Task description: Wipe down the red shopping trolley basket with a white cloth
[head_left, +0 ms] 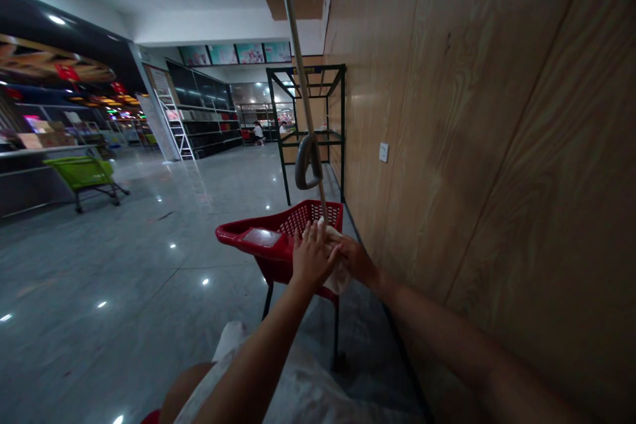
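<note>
A red plastic shopping cart [278, 218] stands just in front of me beside the wall. My left hand [313, 253] lies over the cart's near right part, fingers stretched out and slightly apart, touching a pale cloth [339, 278]. Close against it, my right hand [356, 260] has its fingers curled round the cloth, which hangs down below both hands. From behind the hands a long thin pole [299, 56] rises at a slant out of the cart. A grey loop-shaped handle [309, 162] is on or right beside the pole; which one I cannot tell.
A wood-panelled wall [462, 112] with a socket [383, 152] runs along my right. Ahead stands a dark metal frame [344, 146]. To the left are a green cart [82, 172], a counter [34, 179] and a white ladder [181, 132]. People crouch or sit far back.
</note>
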Demonstrator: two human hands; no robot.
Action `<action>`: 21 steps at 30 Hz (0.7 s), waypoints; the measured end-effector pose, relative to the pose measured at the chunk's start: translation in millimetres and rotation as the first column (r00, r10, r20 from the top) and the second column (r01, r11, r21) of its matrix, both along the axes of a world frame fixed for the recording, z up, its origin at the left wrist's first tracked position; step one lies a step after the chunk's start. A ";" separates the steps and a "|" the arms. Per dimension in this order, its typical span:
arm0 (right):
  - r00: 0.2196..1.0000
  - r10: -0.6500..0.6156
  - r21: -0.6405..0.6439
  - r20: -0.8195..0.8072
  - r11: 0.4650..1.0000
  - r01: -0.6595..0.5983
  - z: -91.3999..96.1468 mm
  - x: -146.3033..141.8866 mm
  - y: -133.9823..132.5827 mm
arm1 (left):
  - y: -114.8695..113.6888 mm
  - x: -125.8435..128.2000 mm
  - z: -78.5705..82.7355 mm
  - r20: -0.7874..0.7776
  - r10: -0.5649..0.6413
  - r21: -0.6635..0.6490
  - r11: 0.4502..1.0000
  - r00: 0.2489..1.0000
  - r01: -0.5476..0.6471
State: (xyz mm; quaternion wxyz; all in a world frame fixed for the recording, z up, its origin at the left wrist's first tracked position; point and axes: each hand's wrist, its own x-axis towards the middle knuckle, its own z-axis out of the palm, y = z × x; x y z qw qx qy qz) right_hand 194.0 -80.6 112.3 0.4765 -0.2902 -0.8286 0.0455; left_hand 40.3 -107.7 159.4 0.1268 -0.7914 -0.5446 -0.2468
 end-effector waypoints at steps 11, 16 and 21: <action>0.930 -0.280 -0.066 -0.237 0.960 0.272 11.4 24.5 37.0 | -1.5 -13.1 -0.1 -0.071 0.065 -0.059 0.996 0.995 -0.070; 0.992 -0.081 -0.245 -0.092 0.968 0.056 -11.8 -19.7 55.7 | -1.7 -29.8 -5.6 -0.083 0.036 0.013 0.999 0.996 -0.035; 0.991 -0.118 -0.332 -0.061 0.939 0.092 -38.4 -18.0 83.1 | 7.7 -55.2 -18.9 -0.037 -0.044 0.268 0.962 0.998 0.053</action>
